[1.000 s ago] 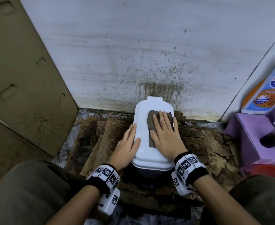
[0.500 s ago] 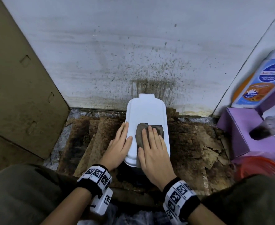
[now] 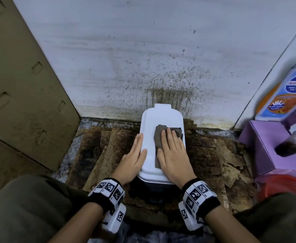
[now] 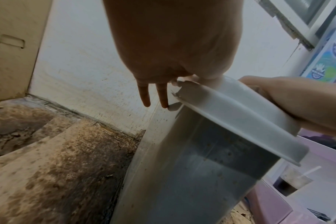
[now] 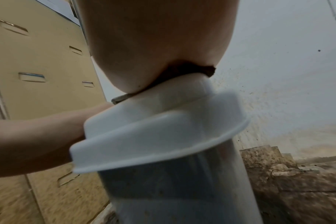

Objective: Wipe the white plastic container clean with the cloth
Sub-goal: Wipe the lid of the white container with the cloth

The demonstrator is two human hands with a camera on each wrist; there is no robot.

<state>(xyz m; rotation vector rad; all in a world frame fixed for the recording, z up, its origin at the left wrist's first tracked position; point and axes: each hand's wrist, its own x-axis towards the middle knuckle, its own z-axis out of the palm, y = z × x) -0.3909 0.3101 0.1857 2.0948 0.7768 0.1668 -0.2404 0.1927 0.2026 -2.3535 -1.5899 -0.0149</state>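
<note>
The white container [image 3: 158, 120] stands on stained cardboard [image 3: 115, 142] at the foot of the spattered wall [image 3: 143, 50], its lid up. The right hand [image 3: 172, 151] presses the dark cloth [image 3: 158, 135] flat on the lid with straight fingers. The left hand [image 3: 134, 158] rests open-fingered along the lid's left edge, thumb on top; a purple box [image 3: 266, 148] sits at the right.

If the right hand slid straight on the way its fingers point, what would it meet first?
The right hand, flat on the dark brown cloth, points along the white plastic container's lid toward the stained white wall. It would likely run off the lid's far edge, then reach the wall; that gap's depth is unclear.
</note>
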